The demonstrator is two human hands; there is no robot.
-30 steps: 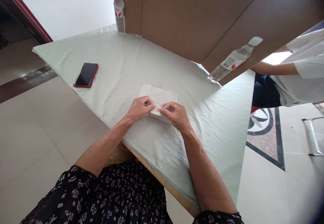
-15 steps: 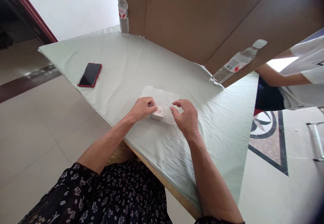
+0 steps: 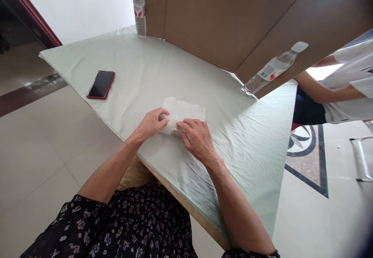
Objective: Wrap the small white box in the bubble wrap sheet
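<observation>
A sheet of thin white paper [image 3: 189,110] lies on the pale green cloth between my hands. Near its front edge a small white block [image 3: 174,124] is partly covered by the paper and my fingers. My left hand [image 3: 154,123] is at the left end, its thumb and fingers closed round the paper's edge. From the right, my right hand [image 3: 198,138] rests on the paper, fingertips pressed against the block's right side. The block's printed top is hidden now.
A phone in a red case [image 3: 101,84] lies to the left. One water bottle [image 3: 139,13] stands at the back; another bottle [image 3: 271,71] is by the cardboard [image 3: 210,21] at right. Beyond it, a person's arm [image 3: 326,91] shows.
My right hand has moved left and down onto the paper beside the block. My left hand has shifted slightly left. The near part of the paper now covers the block. The view has shifted a little.
</observation>
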